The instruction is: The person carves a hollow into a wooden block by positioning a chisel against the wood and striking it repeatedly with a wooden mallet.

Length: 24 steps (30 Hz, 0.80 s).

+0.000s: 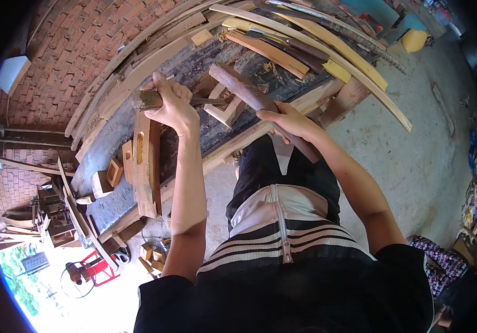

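Note:
Wrapped round a wooden-handled chisel (147, 100), my left hand (173, 105) is closed, and the metal blade points right over the bench. My right hand (294, 123) grips a thick dark wooden club (244, 87), which slants from upper left to lower right. Between the two hands, a pale wooden block with an opening (224, 111) lies on the dark bench, near the chisel's blade. A thick timber with a cut slot (147, 166) lies below my left hand. The chisel's tip is too small to make out clearly.
Long curved wood strips (360, 72) and a saw-like tool with a dark handle (308, 50) lie along the bench's far side. Small wooden blocks (102, 183) sit at its left end. The bench's front edge (238, 139) runs before my body. A brick wall (88, 44) stands behind.

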Tool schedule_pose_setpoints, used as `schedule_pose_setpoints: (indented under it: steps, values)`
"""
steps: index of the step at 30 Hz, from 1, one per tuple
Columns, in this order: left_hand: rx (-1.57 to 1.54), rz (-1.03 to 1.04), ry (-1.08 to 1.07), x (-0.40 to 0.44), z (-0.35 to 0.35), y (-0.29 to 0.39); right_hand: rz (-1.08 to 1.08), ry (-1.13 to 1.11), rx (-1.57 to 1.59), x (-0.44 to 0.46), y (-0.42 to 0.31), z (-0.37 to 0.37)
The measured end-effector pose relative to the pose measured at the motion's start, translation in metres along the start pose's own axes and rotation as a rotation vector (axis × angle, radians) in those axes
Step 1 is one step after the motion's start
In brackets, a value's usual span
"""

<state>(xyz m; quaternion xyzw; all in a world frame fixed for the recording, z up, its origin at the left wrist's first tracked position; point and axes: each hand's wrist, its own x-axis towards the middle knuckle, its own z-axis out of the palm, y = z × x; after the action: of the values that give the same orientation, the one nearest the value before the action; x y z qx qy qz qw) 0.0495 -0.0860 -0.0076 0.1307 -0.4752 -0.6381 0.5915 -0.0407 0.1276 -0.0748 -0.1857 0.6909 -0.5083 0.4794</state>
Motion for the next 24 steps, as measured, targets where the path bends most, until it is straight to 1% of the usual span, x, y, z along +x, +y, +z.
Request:
schedule_pose_setpoints:
  steps: [4,6,8,10,11,12,13,14,15,17,18,19,20,21,22,23,24]
  values:
    - [0.023,0.000,0.021,-0.002,0.003,0.000,-0.013,-0.005,-0.008,-0.001,-0.001,0.001]
    - [0.049,0.009,-0.002,-0.002,0.004,0.000,-0.002,0.004,-0.031,-0.001,-0.004,0.001]
    - [0.061,0.016,-0.004,-0.002,0.009,-0.001,0.003,0.014,-0.055,-0.006,-0.022,0.005]
    - [0.066,0.001,-0.025,-0.006,0.013,-0.001,-0.203,0.066,-0.031,-0.023,-0.059,0.012]
    - [0.070,-0.009,-0.017,-0.010,0.017,0.000,-0.283,0.073,-0.085,-0.036,-0.088,0.014]
    - [0.161,0.001,-0.020,-0.013,0.022,0.002,-0.482,0.063,-0.155,-0.043,-0.116,0.014]
    - [0.244,0.019,-0.030,-0.012,0.028,0.001,-0.588,0.059,-0.204,-0.055,-0.143,0.014]
    - [0.253,0.062,-0.072,-0.010,0.025,-0.010,-0.744,0.054,-0.229,-0.071,-0.169,0.018]
    - [0.264,0.220,-0.102,-0.012,0.032,-0.007,-0.852,0.135,-0.279,-0.087,-0.189,0.024]
    - [0.246,0.200,-0.164,-0.014,0.032,-0.016,-1.255,0.289,-0.453,-0.068,-0.194,0.025]
    - [0.334,0.265,-0.201,-0.017,0.026,-0.017,-1.258,0.285,-0.451,-0.066,-0.188,0.025]
    - [0.648,0.498,-0.135,-0.012,0.004,-0.047,-1.088,0.299,-0.784,-0.067,-0.181,0.021]
    - [0.498,0.350,-0.149,-0.013,0.008,-0.040,-0.894,0.313,-1.106,-0.069,-0.179,0.019]
    - [0.345,0.198,-0.170,-0.014,0.013,-0.033,-0.891,0.324,-1.106,-0.072,-0.178,0.017]
    - [0.334,0.201,-0.170,-0.014,0.020,-0.028,-0.846,0.298,-1.104,-0.077,-0.184,0.015]
    - [0.236,0.179,-0.182,-0.015,0.024,-0.024,-0.800,0.261,-1.101,-0.081,-0.190,0.013]
    - [0.150,0.146,-0.200,-0.019,0.023,-0.019,-0.855,0.270,-0.967,-0.086,-0.195,0.013]
